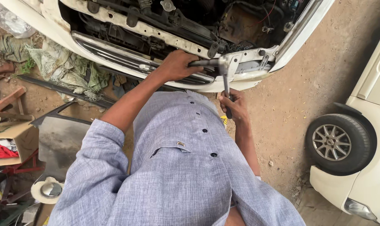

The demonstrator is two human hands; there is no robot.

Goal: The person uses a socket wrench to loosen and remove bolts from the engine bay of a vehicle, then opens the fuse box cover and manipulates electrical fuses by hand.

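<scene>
I stand at the open front of a white car (248,77) with its engine bay exposed. My left hand (177,65) is closed around the dark horizontal bar (204,62) of a socket wrench, held against the car's white front panel. The bar meets the metal wrench head (223,62). From there the handle (226,86) runs down into my right hand (237,105), which grips its lower end. My grey-blue shirt (177,167) fills the lower middle of the view.
A second white car with a silver wheel (334,142) stands at the right on bare dirt. At the left lie crumpled cloths (68,69), a dark panel (60,138), a cardboard box (14,138) and scattered tools.
</scene>
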